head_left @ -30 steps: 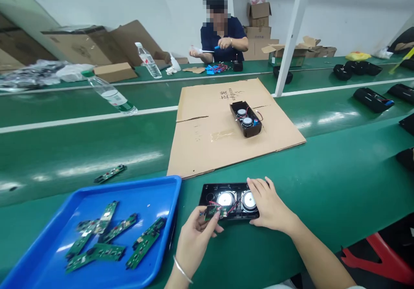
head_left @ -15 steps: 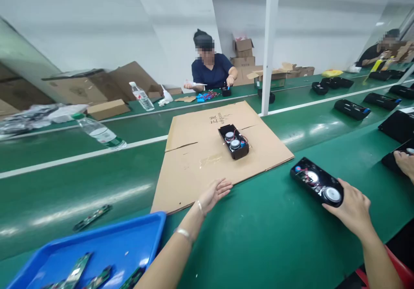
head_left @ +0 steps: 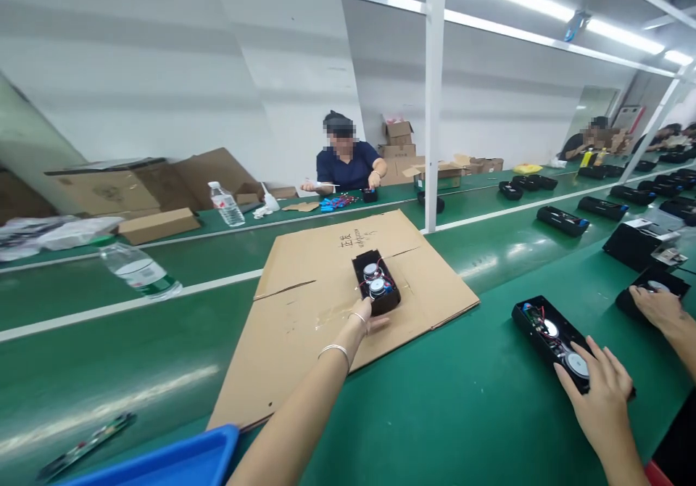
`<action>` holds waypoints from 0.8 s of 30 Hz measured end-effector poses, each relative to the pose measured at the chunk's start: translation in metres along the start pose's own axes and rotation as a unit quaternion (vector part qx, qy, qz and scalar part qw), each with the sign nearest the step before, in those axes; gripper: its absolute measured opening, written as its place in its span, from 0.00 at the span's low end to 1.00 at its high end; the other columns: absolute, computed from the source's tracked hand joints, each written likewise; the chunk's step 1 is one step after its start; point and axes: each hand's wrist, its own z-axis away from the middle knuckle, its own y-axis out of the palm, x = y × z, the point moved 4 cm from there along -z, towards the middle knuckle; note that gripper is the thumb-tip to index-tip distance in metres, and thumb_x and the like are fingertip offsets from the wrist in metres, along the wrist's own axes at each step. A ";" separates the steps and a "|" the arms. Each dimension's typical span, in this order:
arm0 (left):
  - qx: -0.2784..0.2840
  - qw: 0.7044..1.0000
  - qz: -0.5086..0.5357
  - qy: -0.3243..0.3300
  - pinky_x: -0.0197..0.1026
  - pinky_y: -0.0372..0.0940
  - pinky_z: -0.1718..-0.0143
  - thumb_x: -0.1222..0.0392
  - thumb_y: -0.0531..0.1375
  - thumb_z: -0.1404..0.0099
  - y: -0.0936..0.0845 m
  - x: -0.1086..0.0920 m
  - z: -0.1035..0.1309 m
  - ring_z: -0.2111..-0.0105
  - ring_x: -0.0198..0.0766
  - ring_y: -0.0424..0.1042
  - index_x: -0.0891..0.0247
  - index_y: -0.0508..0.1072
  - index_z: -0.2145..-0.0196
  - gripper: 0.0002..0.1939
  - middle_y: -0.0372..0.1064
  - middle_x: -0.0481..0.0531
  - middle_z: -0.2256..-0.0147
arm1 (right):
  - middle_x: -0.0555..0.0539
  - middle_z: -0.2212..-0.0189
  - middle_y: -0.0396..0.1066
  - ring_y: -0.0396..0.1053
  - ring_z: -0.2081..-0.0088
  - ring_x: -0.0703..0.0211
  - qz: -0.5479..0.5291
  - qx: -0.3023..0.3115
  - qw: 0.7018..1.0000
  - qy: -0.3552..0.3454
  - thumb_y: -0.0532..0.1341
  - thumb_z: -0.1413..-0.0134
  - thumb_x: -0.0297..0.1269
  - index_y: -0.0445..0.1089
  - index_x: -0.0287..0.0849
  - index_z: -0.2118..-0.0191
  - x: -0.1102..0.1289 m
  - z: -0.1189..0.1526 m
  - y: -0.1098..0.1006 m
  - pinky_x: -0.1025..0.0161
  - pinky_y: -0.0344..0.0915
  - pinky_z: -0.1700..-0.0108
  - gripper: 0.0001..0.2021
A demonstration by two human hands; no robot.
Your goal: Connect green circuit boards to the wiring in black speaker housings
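1. The cardboard-borne housing (head_left: 388,302) is laid open side up, its long axis slanting from far left to near right; its near end is met by the left hand (head_left: 370,318), whose closure cannot be told.
2. The table-borne housing (head_left: 536,335), slanted likewise on the table (head_left: 435,421), is grasped at its near end by the right hand (head_left: 605,386).
3. That end is partly covered; the blue tray (head_left: 179,464) is cut off.

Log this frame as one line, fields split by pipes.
left hand: at near end of open speaker housing, on cardboard | right hand on second speaker housing | nearby: blue tray, circuit board, co-worker's hand
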 end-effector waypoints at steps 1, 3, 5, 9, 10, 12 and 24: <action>0.008 1.000 0.001 0.003 0.48 0.68 0.62 0.57 0.55 0.36 -0.008 0.002 0.005 0.60 0.41 0.69 0.64 0.64 0.51 0.16 0.65 0.56 0.54 | 0.34 0.50 0.61 0.54 0.46 0.39 -0.016 -0.003 1.000 -0.005 0.44 0.44 0.54 0.64 0.38 0.56 0.007 0.001 -0.006 0.43 0.56 0.50 0.25; 0.027 1.000 -0.002 0.005 0.45 0.69 0.64 0.58 0.55 0.36 -0.027 0.009 0.021 0.62 0.39 0.70 0.65 0.65 0.53 0.15 0.66 0.55 0.56 | 0.35 0.52 0.64 0.58 0.49 0.39 -0.040 0.008 0.999 -0.016 0.45 0.44 0.54 0.64 0.39 0.57 0.018 0.002 -0.013 0.42 0.57 0.51 0.24; 0.055 0.998 -0.012 0.002 0.42 0.70 0.68 0.62 0.56 0.37 -0.051 0.017 0.042 0.67 0.36 0.72 0.67 0.67 0.56 0.12 0.70 0.53 0.61 | 0.37 0.54 0.66 0.60 0.51 0.39 -0.066 0.020 0.997 -0.029 0.46 0.44 0.55 0.65 0.41 0.59 0.027 0.003 -0.015 0.42 0.57 0.51 0.23; 0.129 0.991 -0.037 0.000 0.39 0.71 0.73 0.70 0.59 0.46 -0.101 0.032 0.094 0.76 0.37 0.74 0.68 0.72 0.63 0.11 0.73 0.50 0.73 | 0.41 0.58 0.69 0.63 0.53 0.42 -0.136 0.058 0.987 -0.059 0.49 0.46 0.56 0.67 0.45 0.59 0.049 0.010 -0.001 0.44 0.60 0.54 0.22; 0.146 0.988 -0.044 0.004 0.38 0.71 0.74 0.71 0.59 0.49 -0.112 0.034 0.105 0.76 0.38 0.74 0.66 0.74 0.64 0.12 0.74 0.49 0.74 | 0.42 0.58 0.70 0.63 0.54 0.43 -0.153 0.077 0.983 -0.073 0.50 0.46 0.55 0.67 0.45 0.59 0.057 0.014 0.006 0.46 0.62 0.55 0.21; 0.173 0.983 -0.066 0.008 0.35 0.69 0.79 0.73 0.58 0.53 -0.132 0.037 0.121 0.78 0.38 0.74 0.65 0.76 0.67 0.15 0.74 0.48 0.75 | 0.45 0.57 0.70 0.64 0.55 0.45 -0.179 0.123 0.970 -0.109 0.52 0.46 0.52 0.68 0.47 0.57 0.076 0.022 0.021 0.50 0.65 0.59 0.18; 0.016 0.975 -0.204 0.088 0.43 0.70 0.66 0.62 0.57 0.37 -0.225 -0.001 0.086 0.66 0.36 0.72 0.67 0.69 0.57 0.11 0.71 0.52 0.61 | 0.42 0.40 0.50 0.52 0.42 0.35 -0.242 0.267 0.871 -0.334 0.61 0.52 0.46 0.45 0.52 0.38 0.191 0.071 0.069 0.45 0.65 0.54 0.37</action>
